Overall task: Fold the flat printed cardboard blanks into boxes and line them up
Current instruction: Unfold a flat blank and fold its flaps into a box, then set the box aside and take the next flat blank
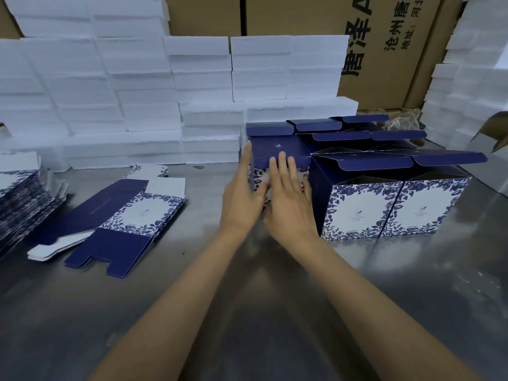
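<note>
Both hands, left (242, 199) and right (288, 199), press flat-fingered against the box (277, 152).

I see white foam blocks (115, 86) stacked along the back of the steel counter (247, 312), with brown cartons (302, 15) bearing black Chinese print standing behind them.

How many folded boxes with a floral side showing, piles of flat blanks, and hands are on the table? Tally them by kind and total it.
Folded boxes, floral side showing: 3 (held box, near box, far-right box)
Piles of flat blanks: 2 (middle pile, left pile)
Hands: 2 (left hand, right hand)
Total: 7
Boxes behind are too hidden to count.
</note>
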Motion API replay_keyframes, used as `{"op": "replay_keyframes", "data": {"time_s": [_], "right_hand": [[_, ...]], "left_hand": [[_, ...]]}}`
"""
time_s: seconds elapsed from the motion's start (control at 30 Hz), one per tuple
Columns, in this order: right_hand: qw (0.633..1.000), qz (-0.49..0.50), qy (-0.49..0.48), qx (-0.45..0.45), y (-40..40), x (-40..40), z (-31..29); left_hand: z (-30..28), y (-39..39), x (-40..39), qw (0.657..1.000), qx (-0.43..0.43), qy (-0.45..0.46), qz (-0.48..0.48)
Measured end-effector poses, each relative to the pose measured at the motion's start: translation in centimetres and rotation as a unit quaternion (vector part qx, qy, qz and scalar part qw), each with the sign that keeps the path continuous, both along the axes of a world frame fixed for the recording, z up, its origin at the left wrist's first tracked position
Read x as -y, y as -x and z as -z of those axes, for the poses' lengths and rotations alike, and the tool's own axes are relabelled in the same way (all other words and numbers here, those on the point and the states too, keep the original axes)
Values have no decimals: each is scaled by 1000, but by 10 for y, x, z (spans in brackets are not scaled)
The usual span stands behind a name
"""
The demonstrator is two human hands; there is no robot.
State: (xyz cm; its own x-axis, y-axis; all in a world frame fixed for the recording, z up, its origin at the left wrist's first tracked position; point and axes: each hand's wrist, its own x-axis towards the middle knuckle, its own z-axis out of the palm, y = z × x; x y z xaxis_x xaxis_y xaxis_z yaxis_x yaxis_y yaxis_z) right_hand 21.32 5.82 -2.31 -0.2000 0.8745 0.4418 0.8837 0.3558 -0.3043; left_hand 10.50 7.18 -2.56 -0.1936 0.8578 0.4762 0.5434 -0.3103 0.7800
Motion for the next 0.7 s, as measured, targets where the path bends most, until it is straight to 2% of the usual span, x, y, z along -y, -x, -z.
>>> {"op": "replay_keyframes", "data": {"time_s": [0.13,0.27,0.4,0.47,0.6,0.7], "right_hand": [[999,-37,38,-7,10,31,23],[992,-79,97,-30,31,44,31],[983,-93,145,-68,53,44,33],[975,-100,179,-89,66,45,35],[968,-107,208,-89,89,44,44],[957,-106,236,-133,99,40,41]], "left_hand": [[19,28,31,999,-27,29,-26],[23,81,55,985,-85,82,-127],[19,150,72,920,-179,221,-269],[23,175,83,902,-177,256,-300],[29,188,87,915,-133,215,-314],[24,182,84,924,-103,149,-338]]}}
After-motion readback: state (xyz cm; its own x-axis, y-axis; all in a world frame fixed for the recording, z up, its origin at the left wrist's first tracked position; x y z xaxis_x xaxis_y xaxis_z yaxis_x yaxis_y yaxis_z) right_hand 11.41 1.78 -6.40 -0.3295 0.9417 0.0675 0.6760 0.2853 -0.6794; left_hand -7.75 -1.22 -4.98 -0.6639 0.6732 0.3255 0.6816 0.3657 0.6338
